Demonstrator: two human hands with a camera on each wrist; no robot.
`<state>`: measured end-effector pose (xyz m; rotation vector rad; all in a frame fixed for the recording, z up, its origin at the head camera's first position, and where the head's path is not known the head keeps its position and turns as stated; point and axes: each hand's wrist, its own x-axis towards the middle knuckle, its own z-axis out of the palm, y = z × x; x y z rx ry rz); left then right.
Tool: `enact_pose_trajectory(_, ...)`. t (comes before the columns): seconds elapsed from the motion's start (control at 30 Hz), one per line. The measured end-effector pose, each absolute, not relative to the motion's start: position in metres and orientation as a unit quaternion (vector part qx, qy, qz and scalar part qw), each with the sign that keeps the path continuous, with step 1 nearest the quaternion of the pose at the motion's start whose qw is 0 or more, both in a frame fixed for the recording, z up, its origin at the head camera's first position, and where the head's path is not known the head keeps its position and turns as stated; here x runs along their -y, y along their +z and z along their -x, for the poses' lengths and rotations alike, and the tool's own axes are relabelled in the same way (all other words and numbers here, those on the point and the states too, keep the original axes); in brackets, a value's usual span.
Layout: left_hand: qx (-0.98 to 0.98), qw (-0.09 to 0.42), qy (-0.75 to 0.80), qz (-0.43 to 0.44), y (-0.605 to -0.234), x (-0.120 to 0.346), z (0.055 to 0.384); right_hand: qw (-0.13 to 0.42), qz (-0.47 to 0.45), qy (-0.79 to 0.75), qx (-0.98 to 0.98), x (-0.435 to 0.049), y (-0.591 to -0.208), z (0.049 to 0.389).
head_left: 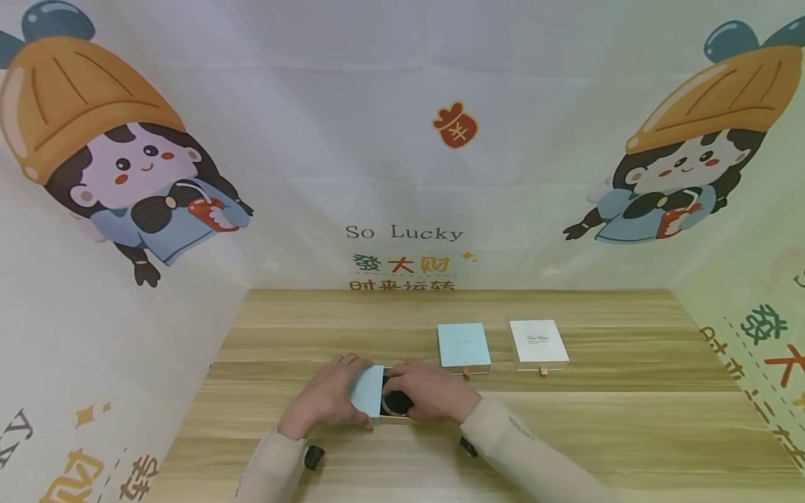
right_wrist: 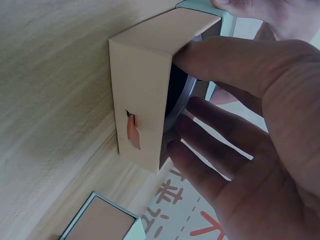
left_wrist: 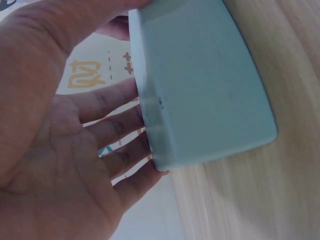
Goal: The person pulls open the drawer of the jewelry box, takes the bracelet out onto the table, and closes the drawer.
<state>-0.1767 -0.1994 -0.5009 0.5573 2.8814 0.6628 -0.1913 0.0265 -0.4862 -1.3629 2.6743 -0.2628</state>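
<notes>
Pale-blue slide-out box [head_left: 367,392], long axis crosswise, peach drawer [right_wrist: 145,90] pointing right, left hand [head_left: 333,392] gripping its sleeve [left_wrist: 200,90], right hand [head_left: 434,392] pinching dark round object [head_left: 397,403] inside box.

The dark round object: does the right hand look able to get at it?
Likely yes: the drawer is partly outside the blue cover; the right hand reaches in at the dark round object.
</notes>
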Motion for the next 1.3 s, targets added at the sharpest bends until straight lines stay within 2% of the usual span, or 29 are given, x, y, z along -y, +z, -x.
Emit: enact_pose_trajectory(1.3, -0.956, 0.073, 0.22, -0.181, -0.502, 0.199, 0.177, 0.125, 0.468, -0.086, -0.871, -0.028, -0.476, 0.202)
